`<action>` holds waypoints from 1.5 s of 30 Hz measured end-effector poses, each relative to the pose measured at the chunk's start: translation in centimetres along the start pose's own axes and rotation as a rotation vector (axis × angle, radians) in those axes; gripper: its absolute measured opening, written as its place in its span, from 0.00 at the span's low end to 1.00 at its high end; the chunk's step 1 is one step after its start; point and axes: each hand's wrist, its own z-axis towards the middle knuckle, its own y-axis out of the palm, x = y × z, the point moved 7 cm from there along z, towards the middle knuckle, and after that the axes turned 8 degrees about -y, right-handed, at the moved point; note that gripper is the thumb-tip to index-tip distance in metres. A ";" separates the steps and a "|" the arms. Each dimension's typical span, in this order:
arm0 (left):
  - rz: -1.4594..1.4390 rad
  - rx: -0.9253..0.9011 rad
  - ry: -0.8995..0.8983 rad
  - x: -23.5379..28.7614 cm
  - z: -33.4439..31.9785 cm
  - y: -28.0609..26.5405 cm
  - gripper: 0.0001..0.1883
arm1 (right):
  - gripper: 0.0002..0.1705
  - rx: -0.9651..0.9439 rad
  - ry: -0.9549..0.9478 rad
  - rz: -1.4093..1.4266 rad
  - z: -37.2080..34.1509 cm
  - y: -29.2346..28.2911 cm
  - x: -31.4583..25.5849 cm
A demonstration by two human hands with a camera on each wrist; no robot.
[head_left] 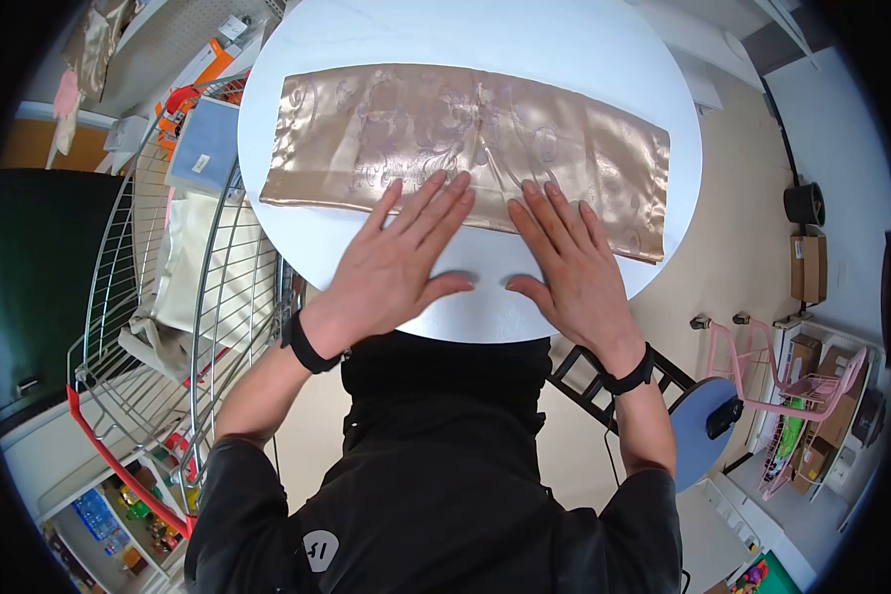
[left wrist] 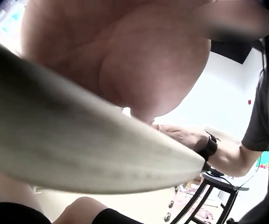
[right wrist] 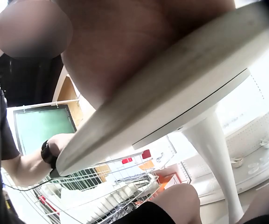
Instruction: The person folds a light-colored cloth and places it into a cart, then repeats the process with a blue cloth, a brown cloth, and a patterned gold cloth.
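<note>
A shiny gold-beige satin cloth [head_left: 416,119] with a floral pattern lies folded into a long strip on the round white table [head_left: 480,315]. My left hand [head_left: 391,262] lies palm down with its fingers straight, fingertips on the cloth's near edge left of the middle. To its right, my right hand [head_left: 579,272] rests likewise, its straight fingers over the same edge. Both thumbs point inward over the bare tabletop, apart from each other. Each wrist view shows mostly the heel of a palm above the table's rim [right wrist: 162,93]; the cloth is hidden there.
On the left, close to the table, stands a wire shopping cart [head_left: 198,327] holding pale fabric and a blue box [head_left: 204,147]. A stool with a blue seat [head_left: 703,436] is at the right. Farther right are a pink cart [head_left: 812,391] and cardboard boxes [head_left: 808,268].
</note>
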 end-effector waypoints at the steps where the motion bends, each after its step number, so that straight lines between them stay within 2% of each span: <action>1: 0.003 -0.014 -0.009 -0.6 0.0 -0.1 0.50 | 0.50 0.005 0.012 -0.006 -0.2 -0.1 0.3; 5: 0.072 0.016 -0.118 -5.8 -0.9 -0.5 0.47 | 0.49 0.025 0.118 -0.038 -1.8 -0.8 2.3; 9: 0.091 0.084 -0.305 -10.9 -3.6 -1.7 0.47 | 0.49 0.048 0.268 -0.061 -4.9 -1.0 4.5; 14: 0.085 0.137 -0.379 -11.8 -5.7 -1.6 0.46 | 0.50 0.079 0.359 -0.059 -7.1 -1.2 5.3; 18: 0.092 0.167 -0.416 -11.5 -6.3 -1.7 0.46 | 0.51 0.103 0.362 -0.060 -7.6 -1.1 5.2; 21: 0.102 0.162 -0.428 -11.0 -6.9 -1.6 0.46 | 0.51 0.105 0.346 -0.058 -7.8 -1.1 5.3; 27: -0.076 0.140 -0.355 -11.0 -10.9 -0.9 0.50 | 0.48 0.151 0.281 0.005 -11.3 0.0 4.5; 29: -0.032 0.223 -0.316 -11.5 -12.4 -0.4 0.46 | 0.44 0.198 0.244 0.001 -12.7 0.7 4.7; 30: 0.017 0.236 -0.309 -11.7 -13.0 -0.2 0.45 | 0.36 0.244 0.256 -0.039 -12.9 0.6 4.4; 32: 0.106 0.307 -0.304 -12.1 -13.7 0.0 0.38 | 0.35 0.288 0.198 -0.120 -13.6 0.6 4.7; 34: 0.189 0.371 -0.292 -13.1 -13.9 -0.2 0.36 | 0.34 0.378 0.180 -0.192 -13.8 0.1 4.9; 36: 0.227 0.430 -0.325 -13.6 -12.9 -1.1 0.34 | 0.35 0.355 0.217 -0.256 -13.0 -0.6 5.7; 41: 0.218 0.317 -0.308 -14.4 -11.2 -1.5 0.33 | 0.40 0.195 0.212 -0.299 -12.3 -0.6 6.8; 45: 0.122 0.227 -0.284 -14.0 -12.1 -2.8 0.30 | 0.37 0.153 0.232 -0.139 -12.1 -2.4 6.3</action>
